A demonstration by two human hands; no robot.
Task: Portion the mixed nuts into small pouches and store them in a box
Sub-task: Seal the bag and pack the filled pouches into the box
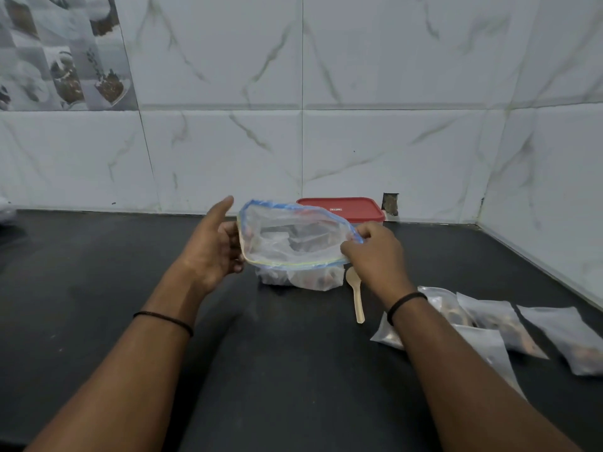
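My left hand (pixel 213 246) is at the left edge of the bag (pixel 293 243), palm turned toward it, thumb stuck up and free. Its fingers (pixel 232 234) curl against the bag's left rim; whether they truly pinch the film I cannot tell, since the plastic hides their tips. A thin dark band circles that wrist.

The bag is thin, crinkly, clear plastic with a blue and yellow zip strip round its mouth. The mouth is pulled open into a wide oval, long axis running left to right, facing up and toward me. Its bottom sags on the matte black bench (pixel 277 370), and dark, reddish nuts (pixel 321 279) show dimly through the film there.

Behind the bag, against the glossy white marble-look tile wall, sits the box (pixel 342 209), flat and rectangular with rounded corners, its red lid on.

My right hand (pixel 375 252) is at the bag's right edge, knuckles up, fingers (pixel 354 244) and thumb pinching the zip strip. That wrist wears a dark band too.

Just right of the bag's base, below my right hand, lies a pale wooden spoon (pixel 356 296), bowl toward the bag, handle pointing at me.

Further right of the bag, small clear pouches (pixel 499 321) lie flat and overlapping, with brown contents, partly under my right forearm.
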